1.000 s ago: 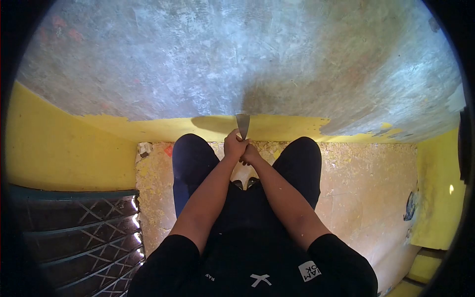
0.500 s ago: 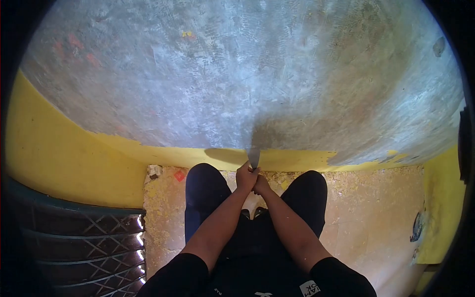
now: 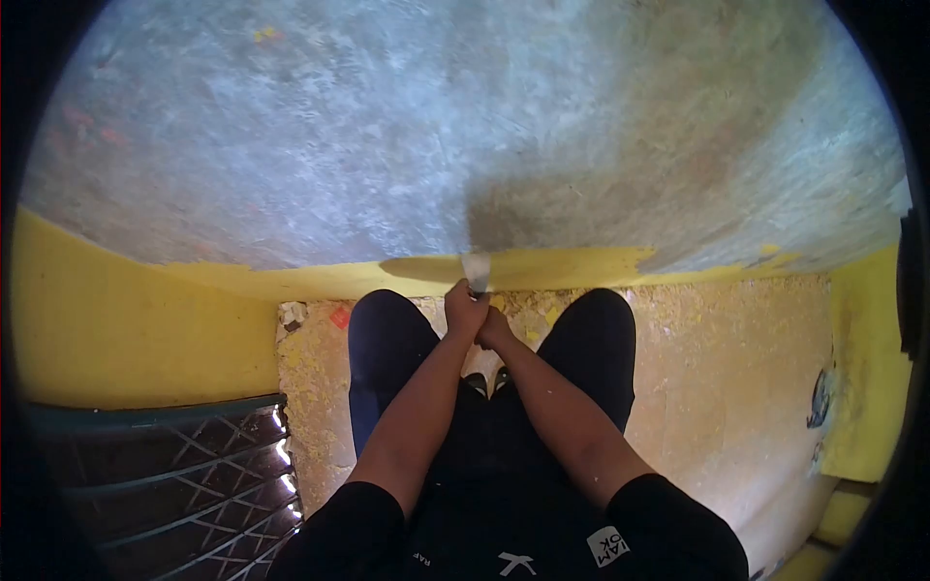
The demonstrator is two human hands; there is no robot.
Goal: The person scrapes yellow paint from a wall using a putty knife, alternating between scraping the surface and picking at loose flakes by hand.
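Note:
Both my hands grip the handle of a metal scraper (image 3: 476, 270), held out in front of my knees. My left hand (image 3: 463, 308) is wrapped around the handle with my right hand (image 3: 491, 329) clasped just below it. The blade's edge rests against the strip of yellow paint (image 3: 562, 267) at the foot of the wall (image 3: 436, 126), whose upper part is scraped down to bare grey plaster. I am crouched, with my dark-trousered knees on either side of my arms.
The floor (image 3: 717, 368) is littered with yellow paint flakes. A dark green plastic chair (image 3: 165, 465) stands at the lower left. Yellow walls close in on the left (image 3: 126, 320) and right (image 3: 862, 387).
The scraper blade rose along the yellow strip and now sits at its upper edge again; my view shifted up, then back down. My hands keep the same grip.

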